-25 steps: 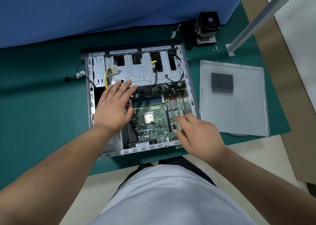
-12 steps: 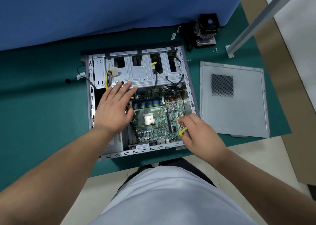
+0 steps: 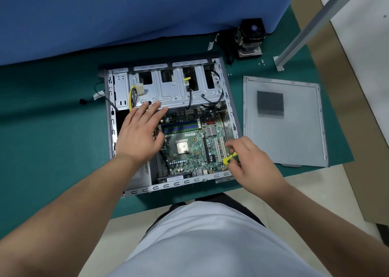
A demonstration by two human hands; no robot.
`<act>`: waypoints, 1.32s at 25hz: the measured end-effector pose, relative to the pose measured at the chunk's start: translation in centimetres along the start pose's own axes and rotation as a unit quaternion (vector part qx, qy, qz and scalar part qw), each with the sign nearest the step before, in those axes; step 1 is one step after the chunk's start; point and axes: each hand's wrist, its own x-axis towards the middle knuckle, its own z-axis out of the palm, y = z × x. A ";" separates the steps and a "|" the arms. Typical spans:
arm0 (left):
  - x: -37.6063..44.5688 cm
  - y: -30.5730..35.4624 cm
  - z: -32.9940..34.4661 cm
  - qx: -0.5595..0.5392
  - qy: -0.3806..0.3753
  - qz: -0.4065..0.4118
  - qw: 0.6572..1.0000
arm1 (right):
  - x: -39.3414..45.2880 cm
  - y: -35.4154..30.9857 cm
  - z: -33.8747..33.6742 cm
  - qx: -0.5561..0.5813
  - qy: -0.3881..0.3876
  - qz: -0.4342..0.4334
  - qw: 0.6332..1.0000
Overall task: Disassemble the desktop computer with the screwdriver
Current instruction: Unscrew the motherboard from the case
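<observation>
Inside open case (image 3: 230, 116), bare motherboard (image 3: 190, 142).

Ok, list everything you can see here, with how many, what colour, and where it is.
open grey metal computer case: one, grey, lying on the mat, centre.
green motherboard: one, green, inside the case's near half.
silver drive cage: one, silver, inside the case's far half.
flat grey side panel: one, grey, on the mat right of the case.
black cooler fan with heatsink: one, black and silver, far right of the mat.
loose small screws: a few, silver, beside the cooler.
green table mat: one, green, under everything.
yellow-handled screwdriver: one, yellow and black, over the motherboard's near right corner.
left hand: flat, on the case interior.
right hand: gripping the screwdriver.
</observation>
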 end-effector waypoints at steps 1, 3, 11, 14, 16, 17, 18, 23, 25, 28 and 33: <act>0.0 0.1 -0.2 -0.008 -0.001 0.003 1.000 | 0.1 0.0 -0.4 0.004 0.008 0.006 1.000; -0.1 0.3 -0.9 -0.055 -0.002 -0.017 0.998 | 0.3 -0.1 -1.2 0.025 0.036 0.021 0.999; -0.9 7.9 -3.1 -0.470 -0.014 -0.205 0.858 | 1.2 -1.0 -4.7 0.187 0.211 0.064 0.957; 0.2 9.7 -3.1 -0.677 -0.153 -0.398 0.600 | 1.1 -1.5 -5.3 0.231 0.252 0.072 0.937; 0.5 10.2 -3.3 -0.752 -0.199 -0.418 0.469 | 1.1 -1.7 -5.4 0.238 0.260 0.067 0.934; 0.5 10.4 -3.4 -0.769 -0.205 -0.414 0.442 | 1.1 -1.8 -5.4 0.240 0.260 0.065 0.933; 0.6 10.4 -3.5 -0.778 -0.201 -0.411 0.431 | 1.1 -1.8 -5.4 0.241 0.261 0.064 0.933; 0.9 10.8 -3.7 -0.781 -0.177 -0.405 0.440 | 1.0 -1.5 -5.5 0.255 0.265 0.072 0.927; 0.9 11.0 -3.7 -0.780 -0.166 -0.411 0.442 | 1.0 -1.5 -5.6 0.264 0.271 0.080 0.922; 1.3 11.3 -3.8 -0.790 -0.151 -0.423 0.417 | 1.2 -1.4 -5.7 0.389 0.275 0.100 0.874; 2.1 11.6 -4.1 -0.799 -0.156 -0.401 0.421 | 2.5 -1.5 -5.7 0.662 0.202 0.151 0.706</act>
